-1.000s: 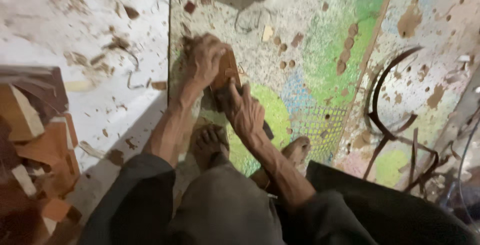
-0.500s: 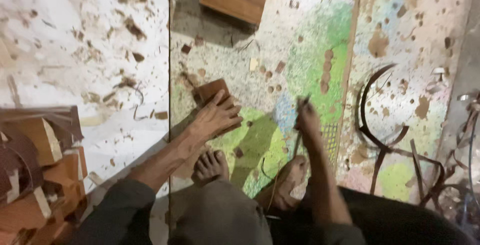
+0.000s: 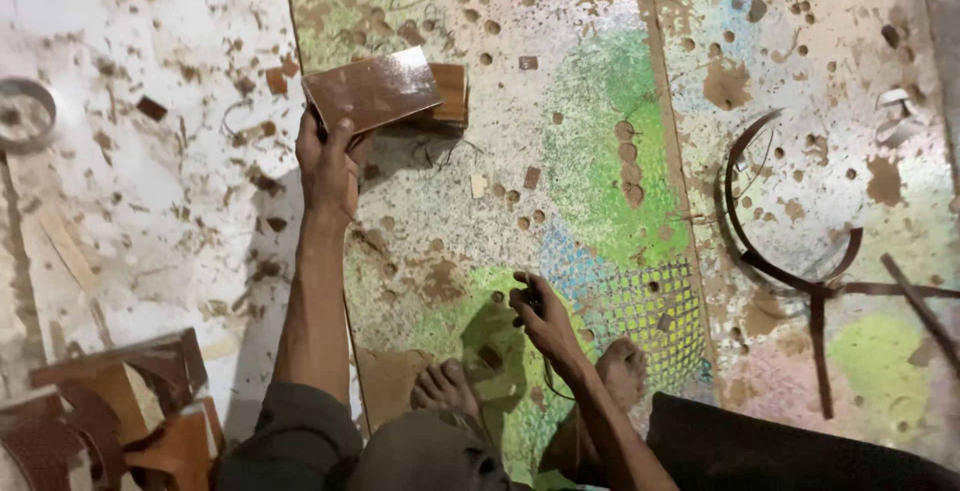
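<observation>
Left hand [image 3: 328,166] grips a flat rectangular glossy brown wooden panel [image 3: 372,91] above the paint-stained board [image 3: 600,151]; right hand [image 3: 545,319] is closed on a small dark object [image 3: 532,303].

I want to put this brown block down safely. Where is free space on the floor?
Free: the green patch between the lifted block and the curved strips. Crowded: the wood pile at lower left, and around the feet.
</observation>
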Demonstrator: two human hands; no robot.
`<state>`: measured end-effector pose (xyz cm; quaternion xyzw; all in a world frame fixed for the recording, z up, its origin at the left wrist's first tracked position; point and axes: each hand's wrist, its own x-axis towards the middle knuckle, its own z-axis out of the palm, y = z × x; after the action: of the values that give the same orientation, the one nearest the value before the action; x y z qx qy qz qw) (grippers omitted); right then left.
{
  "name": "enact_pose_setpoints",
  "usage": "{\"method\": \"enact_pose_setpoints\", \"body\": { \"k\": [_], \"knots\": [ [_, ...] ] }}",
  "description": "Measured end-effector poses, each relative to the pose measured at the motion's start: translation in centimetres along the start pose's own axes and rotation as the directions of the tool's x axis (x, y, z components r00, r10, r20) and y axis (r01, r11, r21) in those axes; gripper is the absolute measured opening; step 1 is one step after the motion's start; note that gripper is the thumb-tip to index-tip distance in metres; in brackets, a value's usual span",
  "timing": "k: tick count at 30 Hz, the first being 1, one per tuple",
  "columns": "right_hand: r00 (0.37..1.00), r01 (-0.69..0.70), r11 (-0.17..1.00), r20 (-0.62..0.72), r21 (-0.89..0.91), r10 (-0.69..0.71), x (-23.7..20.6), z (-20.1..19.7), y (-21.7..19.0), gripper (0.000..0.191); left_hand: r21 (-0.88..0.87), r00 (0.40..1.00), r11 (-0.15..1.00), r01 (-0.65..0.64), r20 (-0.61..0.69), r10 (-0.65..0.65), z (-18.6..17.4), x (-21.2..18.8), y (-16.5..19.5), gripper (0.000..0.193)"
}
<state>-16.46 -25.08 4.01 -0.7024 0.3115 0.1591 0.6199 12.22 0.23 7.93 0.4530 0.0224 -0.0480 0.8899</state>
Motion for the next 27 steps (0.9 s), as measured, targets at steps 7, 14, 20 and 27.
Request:
{"method": "enact_pose_setpoints", "body": {
  "k": [7,14,20,27],
  "knots": [
    [0.998,0.059,0.992,-0.027,0.110,-0.056,0.9,-0.1,0.8,0.049,0.983,0.913,0.178,-0.038,-0.039,0.407,1.0,2.9,-1.6,0.040],
    [0.997,0.051,0.995,-0.065,0.084,-0.045,1.8,1.4,0.2,0.052,0.913,0.861,0.179,-0.368,0.407,-0.307,8.3,-4.3,-5.7,0.060],
    [0.932,0.287,0.950,-0.194,-0.124,-0.307,-0.5,-2.3,-0.5,0.046,0.873,0.796,-0.094,-0.478,0.385,-0.468,23.9,-6.6,-14.5,0.064],
    [0.987,-0.008,0.980,-0.158,0.198,0.040,-2.3,-0.5,-3.7,0.038,0.855,0.821,-0.166,-0.492,0.392,-0.416,16.8,-8.9,-15.8,0.070]
  ]
}}
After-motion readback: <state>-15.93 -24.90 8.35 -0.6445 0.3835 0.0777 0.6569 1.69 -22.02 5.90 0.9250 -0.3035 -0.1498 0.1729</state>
